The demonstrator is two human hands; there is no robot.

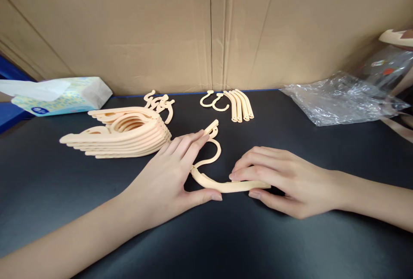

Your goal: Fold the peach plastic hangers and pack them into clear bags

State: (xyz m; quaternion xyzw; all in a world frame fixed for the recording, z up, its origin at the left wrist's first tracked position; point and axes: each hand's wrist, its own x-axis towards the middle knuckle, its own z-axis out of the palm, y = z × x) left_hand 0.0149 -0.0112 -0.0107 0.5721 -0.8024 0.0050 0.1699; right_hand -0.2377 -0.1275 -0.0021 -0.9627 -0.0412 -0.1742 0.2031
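A cream plastic clothes hanger (228, 187) lies on the black table between my hands, its hook (215, 155) curving out on the far side. My left hand (176, 169) closes over the hanger's left arm, fingers stretching along it and thumb near the lower edge. Part of that arm is hidden beneath my palm; its tip (211, 127) shows past my fingertips. With fingers on top and thumb in front, my right hand (284, 180) grips the end of the other arm. To the left of my left hand rests a stack of folded cream hangers (129, 141).
Behind the stack are a tissue pack (61, 96) and a small pile of loose cream hooks (159, 103). Farther right, two more hooks (214, 100) lie beside several curved hanger arms (238, 106). Clear plastic bags (342, 98) occupy the right rear, before a cardboard wall (155, 29).
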